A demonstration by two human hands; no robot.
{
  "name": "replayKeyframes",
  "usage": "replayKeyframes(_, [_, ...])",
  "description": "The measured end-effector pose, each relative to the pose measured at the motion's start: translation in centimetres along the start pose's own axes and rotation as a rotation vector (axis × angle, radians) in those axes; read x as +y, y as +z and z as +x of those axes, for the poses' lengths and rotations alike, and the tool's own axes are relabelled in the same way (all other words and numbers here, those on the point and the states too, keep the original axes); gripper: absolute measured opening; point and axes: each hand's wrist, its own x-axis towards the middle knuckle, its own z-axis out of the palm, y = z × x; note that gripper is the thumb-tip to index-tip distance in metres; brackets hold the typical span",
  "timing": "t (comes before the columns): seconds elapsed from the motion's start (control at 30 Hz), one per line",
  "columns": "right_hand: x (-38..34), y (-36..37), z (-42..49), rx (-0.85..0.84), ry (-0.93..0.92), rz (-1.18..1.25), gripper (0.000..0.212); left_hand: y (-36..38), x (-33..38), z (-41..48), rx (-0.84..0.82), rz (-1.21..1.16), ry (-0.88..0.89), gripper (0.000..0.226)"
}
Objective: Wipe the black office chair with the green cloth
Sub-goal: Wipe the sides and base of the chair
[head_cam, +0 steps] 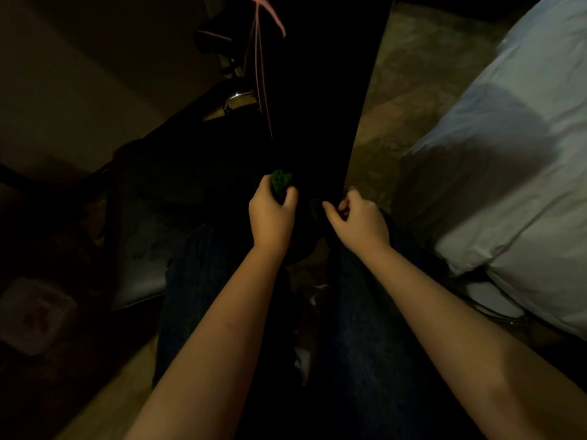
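Darkness is laid over most of the scene, and the black office chair (pixel 317 90) is seen only as a tall dark mass straight ahead, with one armrest (pixel 212 39) and a bit of shiny metal (pixel 239 96) picked out on its left. The green cloth (pixel 280 183) is held bunched in the left hand (pixel 271 215) — fingers and thumb are curled round it, and a crumpled tuft is left showing above the fist, close against the chair's lower part. The right hand (pixel 359 222) is held just beside it, near the chair's right edge, with fingers curled inward; whether anything is pinched there cannot be told in the gloom. Both forearms are stretched forward over legs in dark jeans (pixel 365 312). A pink cord (pixel 263 90) is hung down the chair. White bedding (pixel 508 169) is piled on the right — a patterned floor (pixel 403 90) is shown between it and the chair.
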Motion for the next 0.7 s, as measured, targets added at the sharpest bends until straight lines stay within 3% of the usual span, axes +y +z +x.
replayKeyframes(0.37, [1.1,1.0,0.4,0.074,-0.041,0.084,0.029,0.4,-1.6,1.5,-0.103,0.060,-0.031,0.032])
replayKeyframes(0.7, [1.0,1.0,0.7,0.086,-0.010,0.086,0.030,1.5,-2.8,2.3,-0.089,0.133,-0.025,0.039])
